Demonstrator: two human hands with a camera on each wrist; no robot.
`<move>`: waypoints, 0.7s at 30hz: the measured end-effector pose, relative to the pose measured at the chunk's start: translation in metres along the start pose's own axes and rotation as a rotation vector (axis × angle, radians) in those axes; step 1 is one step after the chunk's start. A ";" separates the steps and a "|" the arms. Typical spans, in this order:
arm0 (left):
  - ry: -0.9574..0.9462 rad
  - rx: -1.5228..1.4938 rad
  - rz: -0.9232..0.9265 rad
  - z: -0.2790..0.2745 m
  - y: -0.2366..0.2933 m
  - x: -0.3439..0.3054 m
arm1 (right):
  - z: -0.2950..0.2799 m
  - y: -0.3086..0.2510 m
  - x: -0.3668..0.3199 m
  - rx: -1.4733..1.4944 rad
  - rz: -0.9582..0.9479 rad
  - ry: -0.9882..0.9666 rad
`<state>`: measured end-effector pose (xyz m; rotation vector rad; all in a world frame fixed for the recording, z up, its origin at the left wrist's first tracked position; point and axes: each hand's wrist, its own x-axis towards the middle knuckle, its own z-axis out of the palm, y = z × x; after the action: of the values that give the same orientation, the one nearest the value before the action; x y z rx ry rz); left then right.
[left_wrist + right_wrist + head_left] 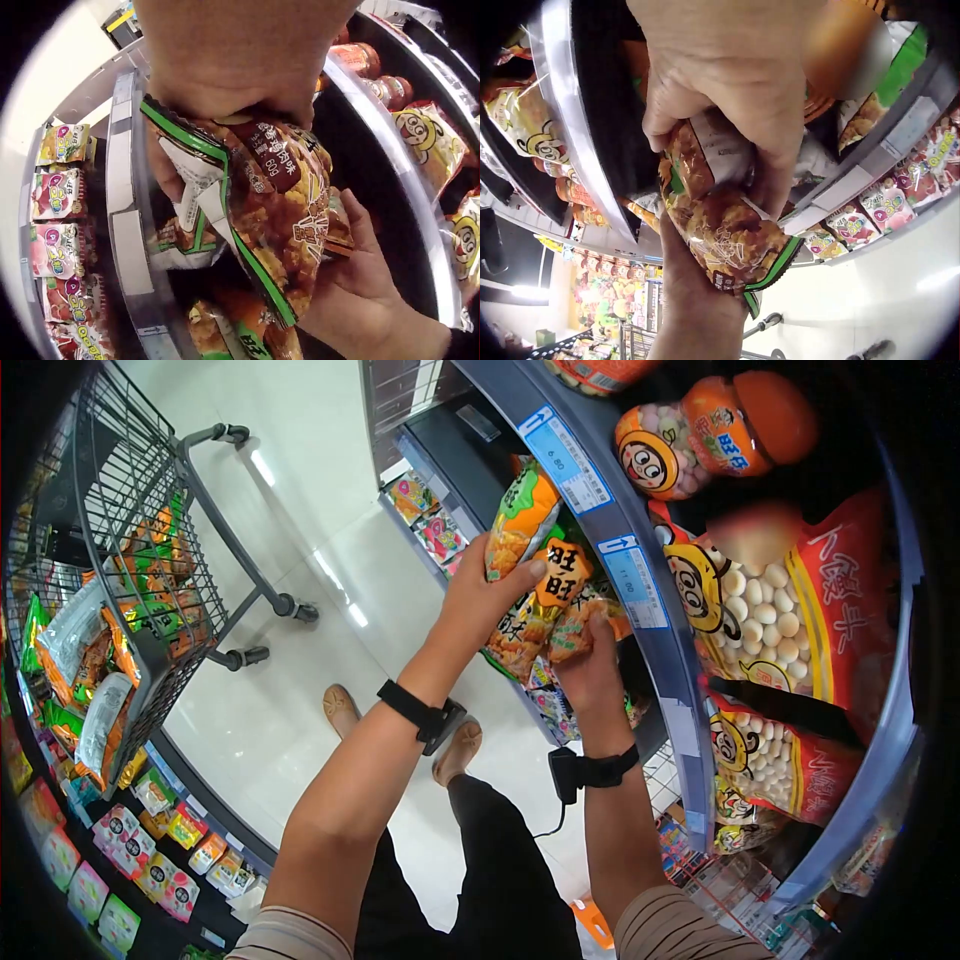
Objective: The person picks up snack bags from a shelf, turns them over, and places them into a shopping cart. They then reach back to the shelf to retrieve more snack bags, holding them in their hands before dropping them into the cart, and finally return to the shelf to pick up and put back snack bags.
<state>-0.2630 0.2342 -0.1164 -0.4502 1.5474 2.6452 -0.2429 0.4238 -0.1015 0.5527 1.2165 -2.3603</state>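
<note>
Orange, green and brown snack bags (560,575) are held in front of the shelf in the head view. My left hand (485,585) grips them from the left, its thumb lying over the front. On their right side my right hand (590,670) pinches a smaller-looking part of a bag (572,632). The left wrist view has a crumpled bag (277,202) beneath my left hand (232,67), with my right hand (360,292) beside it. From the right wrist, my right hand (727,67) holds a bag (716,161) against another one (727,232). How many bags are held cannot be told.
A black wire cart (150,420) with several similar bags (150,610) stands at the left. Shelf edges (655,670) with price labels curve along the right, bearing jars (700,435) and red bags (800,620). Small packets (160,880) fill a shelf at the lower left.
</note>
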 end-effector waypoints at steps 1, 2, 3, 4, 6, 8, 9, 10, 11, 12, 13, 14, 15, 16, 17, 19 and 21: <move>0.035 0.038 0.003 -0.003 0.000 -0.005 | 0.005 0.004 -0.005 0.010 0.029 0.015; 0.048 0.041 -0.004 -0.008 0.001 -0.011 | 0.009 0.008 -0.010 0.020 0.059 0.029; 0.062 0.042 -0.009 -0.012 0.001 -0.017 | 0.006 0.016 -0.012 0.039 0.064 0.014; 0.077 0.045 -0.014 -0.016 0.008 -0.025 | 0.009 0.020 -0.015 0.029 0.065 -0.021; 0.089 0.016 -0.024 -0.022 0.018 -0.043 | 0.015 0.028 -0.024 0.011 0.067 -0.086; 0.135 0.016 -0.037 -0.033 0.015 -0.058 | 0.008 0.038 -0.032 0.029 0.149 -0.069; 0.166 0.076 -0.044 -0.040 0.015 -0.068 | 0.011 0.042 -0.039 0.036 0.165 -0.069; 0.181 0.054 -0.035 -0.044 0.019 -0.077 | 0.018 0.045 -0.044 0.044 0.181 -0.077; 0.200 0.033 -0.026 -0.046 0.025 -0.088 | 0.028 0.048 -0.051 0.038 0.179 -0.078; 0.225 0.021 -0.016 -0.050 0.030 -0.100 | 0.032 0.052 -0.059 0.067 0.205 -0.097; 0.229 0.038 -0.028 -0.056 0.040 -0.112 | 0.034 0.054 -0.066 0.096 0.235 -0.119; 0.255 0.122 -0.014 -0.062 0.052 -0.123 | 0.043 0.056 -0.071 0.126 0.269 -0.146; 0.285 0.207 -0.005 -0.068 0.063 -0.136 | 0.051 0.057 -0.078 0.140 0.313 -0.154; 0.309 0.286 0.003 -0.073 0.074 -0.148 | 0.065 0.060 -0.085 0.130 0.304 -0.124; 0.314 0.313 0.001 -0.079 0.085 -0.158 | 0.070 0.066 -0.089 0.086 0.297 -0.148; 0.387 0.376 0.027 -0.089 0.112 -0.179 | 0.088 0.078 -0.095 0.046 0.303 -0.204; 0.425 0.458 0.041 -0.102 0.143 -0.195 | 0.110 0.085 -0.103 0.050 0.332 -0.253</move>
<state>-0.0792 0.0963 0.0108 -0.9918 2.2179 2.1998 -0.1287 0.3071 -0.0442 0.4187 0.8815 -2.1071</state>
